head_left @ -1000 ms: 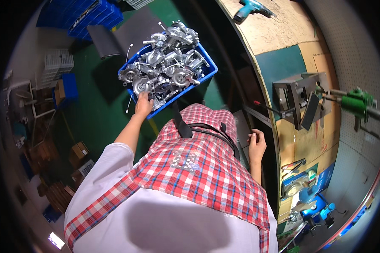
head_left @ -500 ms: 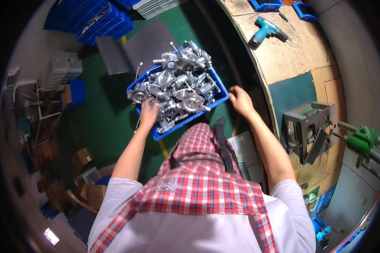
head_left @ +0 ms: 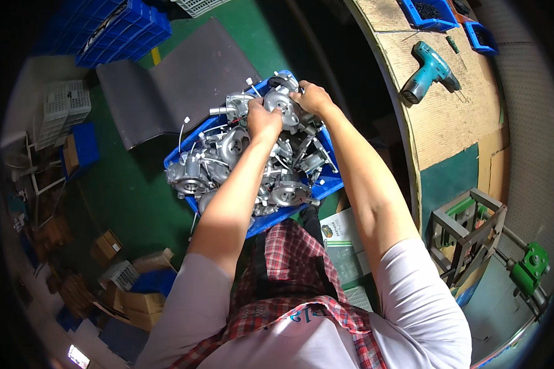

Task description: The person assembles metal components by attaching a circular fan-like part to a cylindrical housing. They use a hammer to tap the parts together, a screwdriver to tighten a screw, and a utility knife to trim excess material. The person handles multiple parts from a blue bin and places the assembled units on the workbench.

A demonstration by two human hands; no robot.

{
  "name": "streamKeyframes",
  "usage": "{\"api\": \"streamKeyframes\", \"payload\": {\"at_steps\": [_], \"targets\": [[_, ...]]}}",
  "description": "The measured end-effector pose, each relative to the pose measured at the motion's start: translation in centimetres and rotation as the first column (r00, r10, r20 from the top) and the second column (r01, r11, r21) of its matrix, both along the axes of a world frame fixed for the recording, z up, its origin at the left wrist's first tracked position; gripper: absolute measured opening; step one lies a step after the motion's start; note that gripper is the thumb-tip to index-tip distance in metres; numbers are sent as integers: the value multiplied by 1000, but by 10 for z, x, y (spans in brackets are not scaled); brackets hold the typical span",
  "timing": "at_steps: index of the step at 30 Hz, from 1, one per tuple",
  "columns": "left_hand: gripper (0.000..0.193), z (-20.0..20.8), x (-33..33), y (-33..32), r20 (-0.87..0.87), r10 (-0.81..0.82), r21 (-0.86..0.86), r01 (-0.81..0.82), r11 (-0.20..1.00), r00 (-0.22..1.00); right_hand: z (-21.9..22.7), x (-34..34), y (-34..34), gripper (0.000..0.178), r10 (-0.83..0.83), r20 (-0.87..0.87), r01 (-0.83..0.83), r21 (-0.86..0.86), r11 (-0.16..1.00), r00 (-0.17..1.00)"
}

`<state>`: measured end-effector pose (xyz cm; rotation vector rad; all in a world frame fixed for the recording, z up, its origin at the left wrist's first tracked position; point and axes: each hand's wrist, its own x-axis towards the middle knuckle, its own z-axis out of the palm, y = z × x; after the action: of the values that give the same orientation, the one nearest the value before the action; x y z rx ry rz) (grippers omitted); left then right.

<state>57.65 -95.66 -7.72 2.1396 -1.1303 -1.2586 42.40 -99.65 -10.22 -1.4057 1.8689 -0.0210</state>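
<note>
A blue crate [head_left: 337, 179] holds a heap of silver cast-metal parts [head_left: 232, 145] with round housings and thin white cables. Both my hands are at the far end of the heap, on one such part [head_left: 281, 109]. My left hand [head_left: 263, 122] grips its left side, the thumb lying over the round housing. From the right, my right hand [head_left: 314, 99] holds it with bent fingers, their tips partly hidden. Whether this part is raised off the others I cannot tell.
A workbench [head_left: 434, 111] on the right bears a teal cordless drill [head_left: 430, 71], blue bins [head_left: 430, 13] of small dark pieces and a metal fixture [head_left: 465, 234]. Beyond the crate lies a dark sheet [head_left: 184, 74]. Blue crates [head_left: 126, 31] are stacked far left.
My left hand has moved from the crate's left side to its far end. My right hand has left the right rim and joined it on one metal part. My view has shifted.
</note>
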Motion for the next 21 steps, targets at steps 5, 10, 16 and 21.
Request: {"api": "streamKeyframes", "payload": {"at_steps": [5, 10, 16, 21], "targets": [[48, 19, 69, 58, -269, -92, -286, 12, 958, 959, 5, 5, 1, 26, -75, -21, 75, -2, 997, 997], [47, 93, 141, 116, -468, -3, -179, -92, 980, 884, 2, 6, 22, 23, -124, -90, 114, -104, 988, 988], [42, 131, 197, 168, -133, 2, -172, -25, 985, 991, 19, 10, 66, 18, -250, -54, 213, -367, 905, 967], [40, 143, 212, 179, -176, 19, -177, -51, 983, 984, 72, 15, 104, 22, -443, 17, 408, -419, 811, 897]]}}
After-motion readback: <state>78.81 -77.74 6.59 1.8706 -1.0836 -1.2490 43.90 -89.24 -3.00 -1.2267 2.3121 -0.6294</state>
